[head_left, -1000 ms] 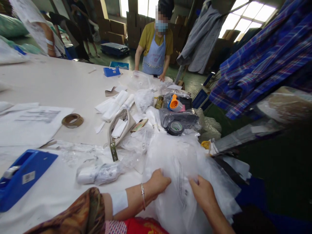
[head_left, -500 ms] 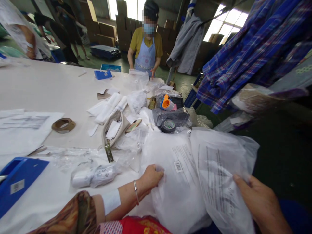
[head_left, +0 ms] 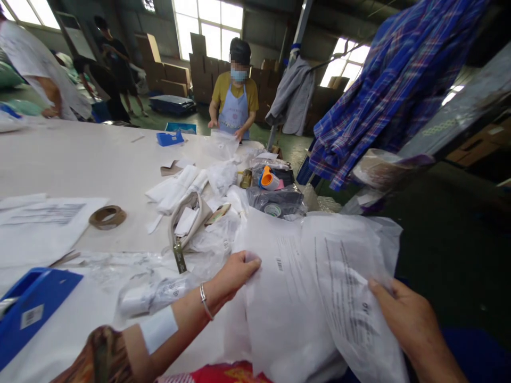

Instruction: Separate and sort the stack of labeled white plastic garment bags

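My left hand [head_left: 239,272] is closed on the left edge of a white translucent plastic bag [head_left: 279,308] with a small barcode and printed lines. Over on the right, my right hand [head_left: 399,308] pinches a second printed plastic bag [head_left: 351,276], thumb on top and other fingers behind it. The two bags lie side by side and overlap at the table's near right edge. Just beyond them are a black tape roll [head_left: 273,210] and an orange tape dispenser [head_left: 268,178].
Brown tape [head_left: 107,217], a beige pouch [head_left: 187,218] and a blue dispenser [head_left: 35,314] lie on the white table [head_left: 99,154]. A masked person [head_left: 235,101] stands at the far edge. A plaid shirt [head_left: 383,90] hangs right.
My left hand has lifted the left bag's edge slightly, and the bag looks flatter and more upright. My right hand and its bag have shifted a little left in view.
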Demonstrator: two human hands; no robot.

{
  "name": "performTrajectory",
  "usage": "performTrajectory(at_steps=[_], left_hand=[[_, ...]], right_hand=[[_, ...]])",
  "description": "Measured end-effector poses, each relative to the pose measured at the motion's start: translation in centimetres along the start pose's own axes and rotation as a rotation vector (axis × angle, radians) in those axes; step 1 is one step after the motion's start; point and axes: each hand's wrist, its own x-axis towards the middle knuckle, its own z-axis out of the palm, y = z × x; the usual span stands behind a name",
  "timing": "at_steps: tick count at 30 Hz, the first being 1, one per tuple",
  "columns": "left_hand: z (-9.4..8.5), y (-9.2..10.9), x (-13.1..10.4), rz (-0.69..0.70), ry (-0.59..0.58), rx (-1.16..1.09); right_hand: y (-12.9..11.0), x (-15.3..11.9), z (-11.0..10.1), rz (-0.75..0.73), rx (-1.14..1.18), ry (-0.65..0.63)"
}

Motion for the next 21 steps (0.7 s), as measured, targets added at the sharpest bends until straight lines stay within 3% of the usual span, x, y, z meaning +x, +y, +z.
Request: performTrajectory(at_steps=[4,7,10,12,15,18,21], left_hand=[[-3.5,4.6,-0.7,0.087,-0.128,0.12],[-6.5,9.6,-1.3,0.189,-0.264,0.325],[-8.3,15.2,-2.1,0.33,-0.414,0.582],[-8.6,18.7,-2.8,0.397,-0.461,0.743],[-7.9,22.9,-3.6,0.446,-0.427,0.933],[-7.0,25.5,-3.9,0.555,-0.398,1.163],[-6.6,26.7,-3.6,0.684,-0.421,1.316]], right_hand=[[-0.4,-0.1,-0.7,-0.012,0.039,0.022],[-0.3,0.1,-1.3,0.019,0.06,0.039],[0.1,0.4,-1.8,0.017,0.095,0.029],[0.6,0.6,-2.0,0.005,0.124,0.033],[1.3,0.6,-2.3,0.035,0.168,0.042],[1.7,0.1,-2.5,0.06,0.23,0.056],[2.0,-0.4,-2.7,0.034,0.245,0.093]])
